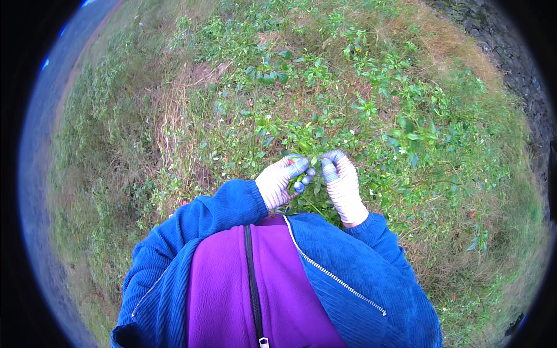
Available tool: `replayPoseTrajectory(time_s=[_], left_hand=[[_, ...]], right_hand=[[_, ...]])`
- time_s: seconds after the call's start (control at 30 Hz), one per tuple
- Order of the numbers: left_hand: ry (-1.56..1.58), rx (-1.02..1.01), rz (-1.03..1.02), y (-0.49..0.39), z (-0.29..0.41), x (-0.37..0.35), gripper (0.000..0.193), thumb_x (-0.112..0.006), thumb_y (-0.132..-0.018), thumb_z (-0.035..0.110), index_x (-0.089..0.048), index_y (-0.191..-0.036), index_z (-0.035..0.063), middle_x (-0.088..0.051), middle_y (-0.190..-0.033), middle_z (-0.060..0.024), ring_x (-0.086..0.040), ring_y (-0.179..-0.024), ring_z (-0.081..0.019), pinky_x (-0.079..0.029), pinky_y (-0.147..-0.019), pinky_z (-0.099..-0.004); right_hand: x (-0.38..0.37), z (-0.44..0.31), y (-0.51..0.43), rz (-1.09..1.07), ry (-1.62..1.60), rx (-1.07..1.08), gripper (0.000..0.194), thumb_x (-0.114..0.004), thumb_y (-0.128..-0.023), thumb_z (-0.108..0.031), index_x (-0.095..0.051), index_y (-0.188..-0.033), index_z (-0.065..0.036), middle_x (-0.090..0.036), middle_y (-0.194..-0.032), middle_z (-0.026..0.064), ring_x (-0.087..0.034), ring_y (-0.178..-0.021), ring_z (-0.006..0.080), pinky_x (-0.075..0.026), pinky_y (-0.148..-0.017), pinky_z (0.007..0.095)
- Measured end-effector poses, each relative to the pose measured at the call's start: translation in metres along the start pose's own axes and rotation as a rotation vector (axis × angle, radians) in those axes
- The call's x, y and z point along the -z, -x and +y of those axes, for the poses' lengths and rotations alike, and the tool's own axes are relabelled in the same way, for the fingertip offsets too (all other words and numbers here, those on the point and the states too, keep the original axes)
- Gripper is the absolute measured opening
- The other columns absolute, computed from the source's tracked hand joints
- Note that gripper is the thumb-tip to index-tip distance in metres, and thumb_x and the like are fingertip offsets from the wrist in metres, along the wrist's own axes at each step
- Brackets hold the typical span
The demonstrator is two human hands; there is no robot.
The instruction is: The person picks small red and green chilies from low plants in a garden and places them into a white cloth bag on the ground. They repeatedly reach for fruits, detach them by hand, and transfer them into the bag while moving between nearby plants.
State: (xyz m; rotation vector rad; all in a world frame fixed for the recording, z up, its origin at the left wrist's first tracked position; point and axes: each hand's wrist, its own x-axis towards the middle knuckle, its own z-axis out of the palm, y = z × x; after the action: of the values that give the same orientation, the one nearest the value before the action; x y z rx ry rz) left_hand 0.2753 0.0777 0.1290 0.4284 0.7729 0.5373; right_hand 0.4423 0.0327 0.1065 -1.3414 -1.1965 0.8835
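Observation:
My left hand (pixel 285 179), in a striped white glove with grey coated fingertips, is curled around green chili peppers (pixel 300 177) and something small and red at the thumb. Just right of it, my right hand (pixel 341 185), gloved alike, has thumb and forefinger pinched together at a leafy chili plant (pixel 318 174). What sits between those fingertips is too small to tell. A green pepper (pixel 304 145) hangs among the leaves just above both hands.
Chili plants (pixel 365 106) with small white flowers and scattered red peppers spread all around. Dry straw (pixel 174 126) lies to the left. Dark stony ground (pixel 504 48) borders the field at the upper right.

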Motion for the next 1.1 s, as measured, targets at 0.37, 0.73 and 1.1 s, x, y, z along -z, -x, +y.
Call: replayPoseTrajectory(time_s=[0.37,0.73,1.1], left_hand=[[-0.057,0.011,-0.024,0.012,0.009,0.012,0.019,-0.066,-0.088,0.019,-0.059,-0.098,0.0045,-0.063,-0.084,-0.0047,-0.056,-0.066,-0.0095,-0.045,-0.051,-0.0193],[-0.61,-0.214,0.076,0.007,0.02,0.002,0.028,-0.068,-0.087,0.016,-0.059,-0.111,0.0047,-0.062,-0.08,0.0001,-0.055,-0.065,-0.0068,-0.043,-0.053,-0.0194],[0.088,-0.068,-0.089,0.008,0.019,0.008,0.017,-0.066,-0.086,0.012,-0.061,-0.103,0.009,-0.062,-0.089,-0.0056,-0.054,-0.071,-0.0113,-0.041,-0.052,-0.0182]], right_hand=[[0.024,-0.001,-0.02,0.13,0.504,0.417,0.008,-0.061,-0.081,-0.006,-0.06,-0.087,-0.003,-0.06,-0.079,0.0141,-0.057,-0.075,0.0333,-0.046,-0.072,0.0419],[0.028,-0.014,-0.01,-0.082,0.796,0.532,0.013,-0.067,-0.076,-0.012,-0.062,-0.087,-0.007,-0.062,-0.077,0.01,-0.057,-0.075,0.0307,-0.044,-0.076,0.0427],[0.026,-0.021,-0.012,-0.1,0.702,0.597,0.012,-0.065,-0.074,-0.016,-0.062,-0.082,-0.008,-0.057,-0.068,0.0081,-0.057,-0.07,0.0285,-0.044,-0.071,0.0407]])
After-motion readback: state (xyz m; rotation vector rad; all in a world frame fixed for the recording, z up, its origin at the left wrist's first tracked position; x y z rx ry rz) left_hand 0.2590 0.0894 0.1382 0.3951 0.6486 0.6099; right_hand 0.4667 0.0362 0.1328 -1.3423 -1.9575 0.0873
